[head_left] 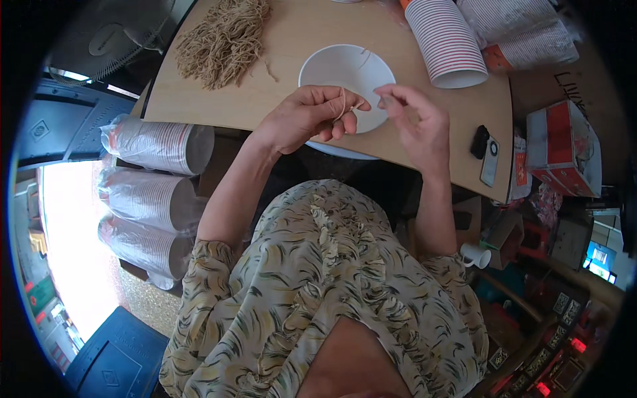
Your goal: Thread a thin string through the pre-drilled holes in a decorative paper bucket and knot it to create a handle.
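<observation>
Above a white round tub [320, 69] at the table's near edge, my left hand [308, 118] is closed, with a thin piece of tan string [343, 99] looped over its fingers and pinched at the tips. Just to the right, my right hand [421, 126] is raised with thumb and forefinger together; whatever they may pinch is too small and blurred to make out. The hands are apart. A thin strand crosses the tub's far inner wall. Beyond my left hand lies a tangled heap of tan string [222, 43], one loose end trailing toward the tub.
Stacked white cups with red stripes [448, 43] lie at the far right, beside wrapped stacks [531, 50]. A phone [490, 161] and a small black object [479, 142] rest near the table's right edge. More wrapped stacks [149, 146] sit left, below the table [199, 106].
</observation>
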Demonstrator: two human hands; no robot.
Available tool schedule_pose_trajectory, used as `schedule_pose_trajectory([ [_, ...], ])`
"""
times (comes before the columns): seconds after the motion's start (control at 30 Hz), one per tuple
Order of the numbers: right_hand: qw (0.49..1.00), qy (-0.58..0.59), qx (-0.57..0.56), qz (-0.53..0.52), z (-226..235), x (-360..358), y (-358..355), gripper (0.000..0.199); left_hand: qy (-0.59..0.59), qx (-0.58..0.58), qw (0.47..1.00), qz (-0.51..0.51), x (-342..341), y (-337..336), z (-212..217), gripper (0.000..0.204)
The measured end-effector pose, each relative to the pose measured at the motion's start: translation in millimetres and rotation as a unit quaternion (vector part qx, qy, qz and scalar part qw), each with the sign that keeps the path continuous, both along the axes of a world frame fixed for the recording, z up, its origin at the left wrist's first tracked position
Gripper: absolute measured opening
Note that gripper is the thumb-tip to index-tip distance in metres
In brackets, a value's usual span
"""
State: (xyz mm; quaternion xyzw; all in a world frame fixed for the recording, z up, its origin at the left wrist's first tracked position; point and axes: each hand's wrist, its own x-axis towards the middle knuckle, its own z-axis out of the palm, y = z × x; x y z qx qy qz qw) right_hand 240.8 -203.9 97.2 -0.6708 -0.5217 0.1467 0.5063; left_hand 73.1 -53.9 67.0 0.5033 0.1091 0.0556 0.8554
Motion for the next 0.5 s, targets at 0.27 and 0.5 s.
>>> schedule_pose_trajectory([
  [0.27, 1.000, -0.010, -0.006, -0.026, -12.6, -10.1, -10.7, 0.028, -0.009, 0.055, 0.998, 0.015, 6.8, -7.5, 4.6, 0.044],
  [0.5, 0.977, 0.202, -0.042, 0.051, -34.5, -13.2, -4.2, 0.020, -0.009, 0.154, 0.987, 0.048, 11.0, -17.1, -2.7, 0.054],
])
